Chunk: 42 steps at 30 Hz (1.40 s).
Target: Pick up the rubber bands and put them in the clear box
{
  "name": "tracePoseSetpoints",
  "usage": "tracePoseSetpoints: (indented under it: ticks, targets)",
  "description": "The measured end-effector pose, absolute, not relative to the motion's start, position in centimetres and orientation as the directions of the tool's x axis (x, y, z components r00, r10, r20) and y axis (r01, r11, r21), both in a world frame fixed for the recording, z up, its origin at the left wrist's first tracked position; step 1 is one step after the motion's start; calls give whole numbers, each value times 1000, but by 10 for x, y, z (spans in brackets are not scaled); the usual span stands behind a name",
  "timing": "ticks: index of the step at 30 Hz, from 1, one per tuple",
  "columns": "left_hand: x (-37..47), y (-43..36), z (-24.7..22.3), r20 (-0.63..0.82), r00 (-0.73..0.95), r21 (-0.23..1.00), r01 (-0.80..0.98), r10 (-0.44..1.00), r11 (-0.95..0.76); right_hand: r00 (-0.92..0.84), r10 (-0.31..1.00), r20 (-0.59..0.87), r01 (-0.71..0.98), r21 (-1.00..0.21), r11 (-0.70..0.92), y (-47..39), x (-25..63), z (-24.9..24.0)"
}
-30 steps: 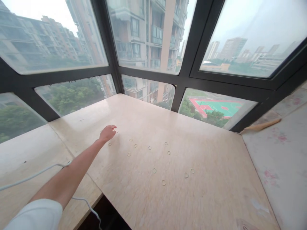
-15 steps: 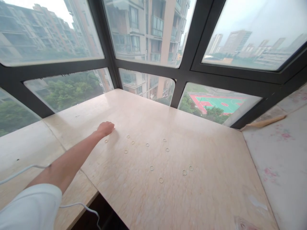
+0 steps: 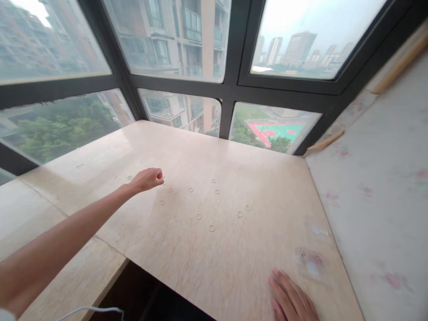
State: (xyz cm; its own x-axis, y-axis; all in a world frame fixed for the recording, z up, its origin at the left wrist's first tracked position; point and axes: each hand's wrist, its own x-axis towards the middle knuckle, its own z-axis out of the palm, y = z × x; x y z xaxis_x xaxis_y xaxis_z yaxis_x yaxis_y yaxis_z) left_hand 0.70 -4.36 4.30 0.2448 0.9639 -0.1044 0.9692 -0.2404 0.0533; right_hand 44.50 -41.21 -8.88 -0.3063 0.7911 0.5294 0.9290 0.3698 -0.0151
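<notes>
My left hand (image 3: 149, 179) is closed above the far left part of the pale marble surface (image 3: 261, 249). Its fingertips curl at a thin pale ring (image 3: 163, 178), mostly hidden by them. Near it lie another ring (image 3: 129, 178) by the wrist, a ring (image 3: 170, 190) and a ring (image 3: 162, 203). Several similar rings spread to the right, among them one ring (image 3: 211, 228) and an adjacent pair with a ring (image 3: 240, 214). At the near right, my right hand (image 3: 292, 298) rests palm down, fingers extended, close to a clear plastic bag (image 3: 309, 261) with blurred contents.
Dark window frames (image 3: 229, 89) edge the far side. A patterned wall (image 3: 377, 200) bounds the right. At the near left, a white cable (image 3: 90, 308) crosses a dark gap (image 3: 147, 290) beneath the surface's edge.
The view has swung right. My left hand has moved right and turned, staying closed, over the ring beside it. My right hand has come into view beside the plastic bag.
</notes>
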Motion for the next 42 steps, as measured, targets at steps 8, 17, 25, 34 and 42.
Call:
tracePoseSetpoints:
  ticks: [8,17,25,34,42]
  targets:
    - [190,-107,67,101,574,431,711,813,-555,-142,947,287,972,-140,188,-418,421,-48]
    - [360,-218,51,147,848,702,273,509,-658,-58,966,252,955,-267,127,-414,415,-31]
    - [421,-243,10,88,916,584,272,393,-765,-42,975,220,924,-362,122,-414,418,-26]
    - [430,-244,6,100,920,584,254,379,-771,-21,969,246,902,-413,124,-413,421,-27]
    - [384,-255,12,206,779,744,269,592,-612,3,963,268,892,-437,119,-414,420,-30]
